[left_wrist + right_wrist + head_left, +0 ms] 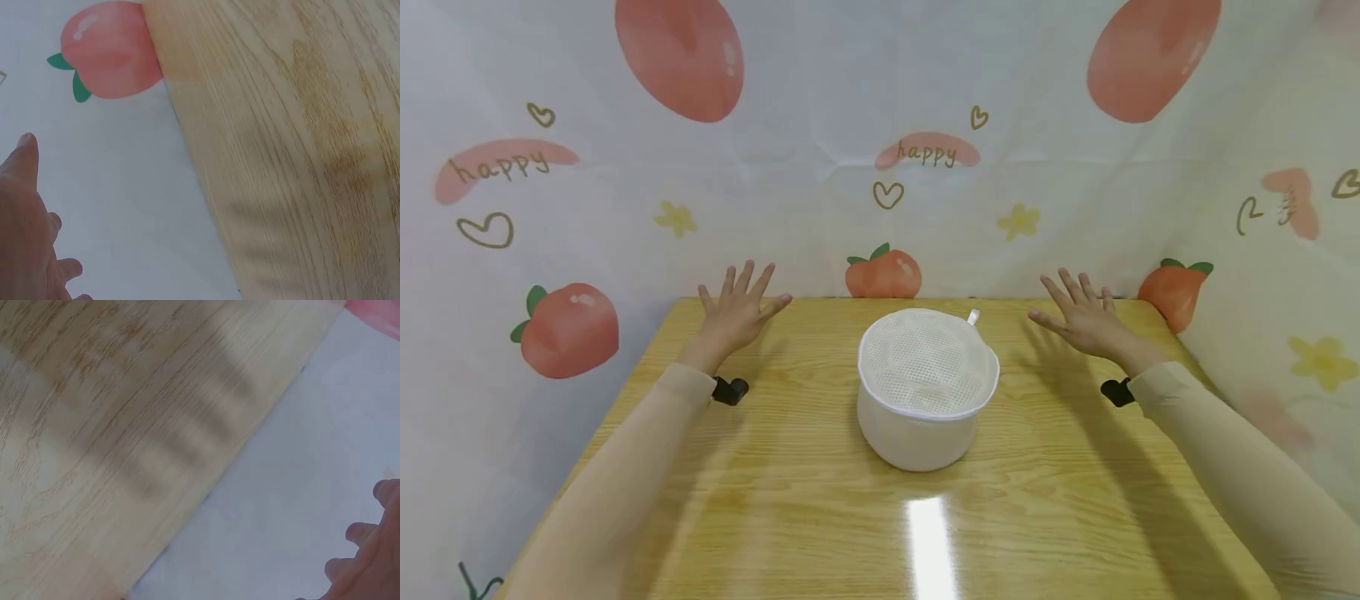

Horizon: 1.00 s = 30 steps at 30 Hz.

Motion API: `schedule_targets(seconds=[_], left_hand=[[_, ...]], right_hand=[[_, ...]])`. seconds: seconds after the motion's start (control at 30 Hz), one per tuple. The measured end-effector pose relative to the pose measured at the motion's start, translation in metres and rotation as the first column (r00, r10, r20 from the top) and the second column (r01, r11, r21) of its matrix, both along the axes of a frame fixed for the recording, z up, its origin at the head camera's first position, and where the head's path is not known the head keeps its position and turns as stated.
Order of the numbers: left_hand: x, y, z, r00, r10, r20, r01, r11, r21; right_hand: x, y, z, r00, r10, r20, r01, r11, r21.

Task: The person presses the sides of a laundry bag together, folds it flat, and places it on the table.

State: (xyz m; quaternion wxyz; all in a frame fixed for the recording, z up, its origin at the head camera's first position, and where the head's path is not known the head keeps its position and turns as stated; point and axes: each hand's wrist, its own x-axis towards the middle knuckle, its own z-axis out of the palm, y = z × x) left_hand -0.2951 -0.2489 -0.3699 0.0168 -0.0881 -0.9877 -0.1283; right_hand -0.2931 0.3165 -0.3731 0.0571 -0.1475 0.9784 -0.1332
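Observation:
A round white mesh laundry bag stands upright on the wooden table, its netted top facing up and a small white tab at its back right rim. To its left, my left hand is held over the table with fingers spread and holds nothing. My right hand is on the other side, fingers likewise spread and without anything in them. Both hands are apart from the bag. In the left wrist view the left hand shows at the lower left edge; the right hand fills the lower right corner of the right wrist view.
The wooden table reaches back to a white curtain printed with peaches, hearts and flowers, which also hangs at both sides. Black wrist cameras sit below each sleeve cuff. A bright light reflection lies on the table's near part.

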Motion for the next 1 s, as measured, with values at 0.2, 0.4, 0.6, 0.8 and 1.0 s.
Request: schedule_targets(seconds=[0.2, 0.4, 0.6, 0.8, 1.0], left_hand=[[0.004, 0.002, 0.003, 1.0, -0.005, -0.02, 0.005, 1.0, -0.004], [0.009, 0.004, 0.006, 1.0, -0.011, -0.023, 0.011, 1.0, -0.008], [0.015, 0.004, 0.005, 1.0, -0.027, 0.002, 0.027, 0.999, 0.028], [0.016, 0.006, 0.003, 0.999, -0.041, 0.006, 0.041, 0.999, 0.021], [0.021, 0.014, 0.005, 0.998, -0.063, 0.025, 0.062, 0.997, 0.039]], right_hand=[[0.001, -0.003, 0.002, 1.0, 0.022, 0.0, -0.022, 1.0, -0.008], [0.004, -0.006, 0.003, 0.999, 0.041, -0.002, -0.041, 0.999, -0.029], [0.005, -0.009, 0.001, 0.998, 0.063, 0.005, -0.063, 0.997, -0.054], [0.008, -0.012, 0.003, 0.997, 0.079, 0.01, -0.078, 0.995, -0.058], [0.016, -0.015, 0.004, 0.996, 0.094, 0.009, -0.092, 0.988, -0.126]])
